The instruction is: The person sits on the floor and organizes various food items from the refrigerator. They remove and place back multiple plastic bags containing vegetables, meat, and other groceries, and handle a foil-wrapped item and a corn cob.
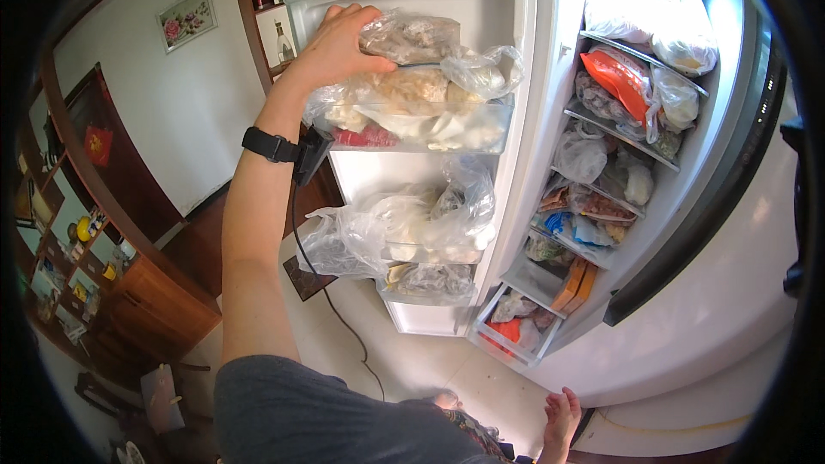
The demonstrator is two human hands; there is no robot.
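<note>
My left hand reaches up to the open refrigerator door and grips a clear plastic bag of brownish food, thumb below and fingers over its left end. That bag lies on top of other bagged food in a door bin. A black strap with a small device is round my left wrist. My right hand hangs low near the bottom of the view, fingers loosely curled, touching nothing that I can see.
Lower door bins hold crumpled plastic bags. To the right, the lit compartment has shelves packed with bagged food and a pulled-out bottom drawer. A black cable trails from the wrist device. Wooden shelving stands at the left.
</note>
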